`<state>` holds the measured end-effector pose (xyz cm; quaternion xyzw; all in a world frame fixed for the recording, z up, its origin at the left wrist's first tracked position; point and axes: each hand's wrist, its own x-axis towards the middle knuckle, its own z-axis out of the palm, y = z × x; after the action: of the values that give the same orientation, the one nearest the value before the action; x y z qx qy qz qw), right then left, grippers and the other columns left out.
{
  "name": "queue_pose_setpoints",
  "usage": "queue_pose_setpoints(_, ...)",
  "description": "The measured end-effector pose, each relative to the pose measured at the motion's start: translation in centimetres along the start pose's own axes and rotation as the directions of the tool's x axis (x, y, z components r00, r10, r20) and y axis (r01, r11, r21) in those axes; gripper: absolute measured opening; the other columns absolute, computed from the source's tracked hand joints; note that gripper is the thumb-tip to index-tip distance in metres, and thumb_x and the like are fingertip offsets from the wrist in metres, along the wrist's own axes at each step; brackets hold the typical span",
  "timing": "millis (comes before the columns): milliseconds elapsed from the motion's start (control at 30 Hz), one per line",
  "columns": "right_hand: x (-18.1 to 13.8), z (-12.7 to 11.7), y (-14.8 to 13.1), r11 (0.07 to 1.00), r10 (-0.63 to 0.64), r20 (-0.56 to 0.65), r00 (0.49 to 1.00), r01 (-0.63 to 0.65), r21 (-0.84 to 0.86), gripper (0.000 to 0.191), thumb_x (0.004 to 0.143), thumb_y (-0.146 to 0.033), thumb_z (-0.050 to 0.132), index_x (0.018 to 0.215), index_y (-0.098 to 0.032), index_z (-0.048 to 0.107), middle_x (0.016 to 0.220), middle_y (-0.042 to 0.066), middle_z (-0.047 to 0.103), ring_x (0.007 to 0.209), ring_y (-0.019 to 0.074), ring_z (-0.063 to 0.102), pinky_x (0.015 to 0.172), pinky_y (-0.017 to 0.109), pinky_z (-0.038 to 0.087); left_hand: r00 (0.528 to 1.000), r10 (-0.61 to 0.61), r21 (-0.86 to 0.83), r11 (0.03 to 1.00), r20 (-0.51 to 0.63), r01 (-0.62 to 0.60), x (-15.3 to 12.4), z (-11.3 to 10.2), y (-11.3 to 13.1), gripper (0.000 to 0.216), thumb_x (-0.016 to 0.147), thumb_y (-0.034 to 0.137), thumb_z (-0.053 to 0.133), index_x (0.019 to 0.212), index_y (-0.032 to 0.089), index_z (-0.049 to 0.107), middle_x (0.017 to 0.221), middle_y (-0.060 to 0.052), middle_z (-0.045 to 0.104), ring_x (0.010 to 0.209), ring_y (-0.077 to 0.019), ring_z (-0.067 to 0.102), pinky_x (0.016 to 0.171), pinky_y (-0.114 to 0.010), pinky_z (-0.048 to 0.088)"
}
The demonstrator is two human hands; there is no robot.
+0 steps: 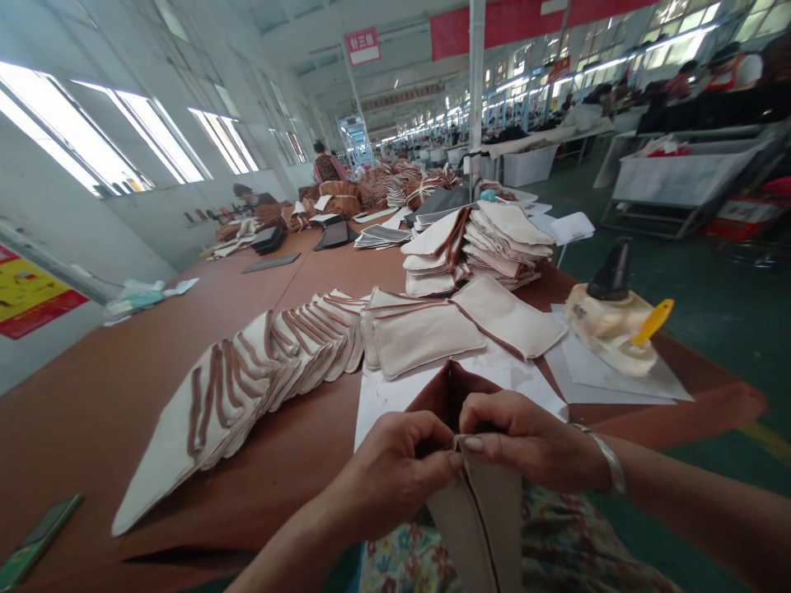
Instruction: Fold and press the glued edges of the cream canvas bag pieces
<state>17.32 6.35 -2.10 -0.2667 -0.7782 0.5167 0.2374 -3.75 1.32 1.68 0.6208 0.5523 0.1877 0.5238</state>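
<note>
Both hands meet over the table's front edge, pinching a folded piece of sewn brown-and-cream fabric (pixel 488 511). My left hand (pixel 395 469) grips its top edge between thumb and fingers. Close beside it, my right hand (pixel 537 441), with a silver bangle on the wrist, pinches the same edge, thumb on the cream side. A brown inside face shows behind the fingers, and a dark seam runs down the cream side. Just beyond lie flat cream pieces (pixel 426 333) on white paper (pixel 376 399). A fanned row of similar cream pieces with brown edges (pixel 247 379) stretches to the left.
Taller stacks of cream pieces (pixel 507 239) stand farther back. On the right, a pale container with a black cone (pixel 609 272) and a yellow-handled tool (pixel 655 321) rests on paper. A green phone-like object (pixel 40 539) lies front left. White bins (pixel 685 177) and people are beyond.
</note>
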Motion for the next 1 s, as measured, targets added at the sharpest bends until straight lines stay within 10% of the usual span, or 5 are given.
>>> queue_pose_setpoints(633, 0.4, 1.4, 0.1, 0.975, 0.145, -0.145, 0.979, -0.116, 0.189, 0.008, 0.078, -0.02, 0.066, 0.075, -0.014, 0.062, 0.065, -0.002, 0.057, 0.06, 0.0105, 0.046, 0.053, 0.021, 0.034, 0.964, 0.225, 0.313, 0.934, -0.14, -0.172, 0.7, 1.4, -1.3, 0.019, 0.088, 0.018, 0.05, 0.077, 0.016, 0.066, 0.068, 0.002, 0.058, 0.063, -0.0107, 0.048, 0.056, -0.022, 0.032)
queue_pose_setpoints(800, 0.1, 1.3, 0.5, 0.976, 0.063, -0.186, 0.981, -0.022, 0.216, 0.004, 0.079, -0.017, 0.062, 0.078, -0.014, 0.065, 0.07, 0.0, 0.061, 0.065, 0.0125, 0.051, 0.058, 0.022, 0.039, 0.987, 0.118, 0.137, 0.985, -0.112, -0.103, 1.0, 1.1, -1.0, 0.019, 0.086, 0.024, 0.053, 0.074, 0.014, 0.065, 0.067, 0.001, 0.056, 0.062, -0.0113, 0.045, 0.055, -0.021, 0.032)
queue_pose_setpoints(1000, -0.3, 0.3, 1.3, 0.939, -0.342, -0.123, 0.932, 0.334, -0.082, 0.014, 0.089, -0.016, 0.053, 0.091, -0.017, 0.067, 0.08, 0.004, 0.061, 0.071, 0.0142, 0.056, 0.066, 0.025, 0.045, 0.999, -0.047, -0.298, 0.954, -0.01, 0.042, 1.6, 0.8, -1.6, 0.022, 0.081, 0.03, 0.058, 0.078, 0.012, 0.069, 0.066, -0.002, 0.057, 0.057, -0.0109, 0.044, 0.05, -0.021, 0.03)
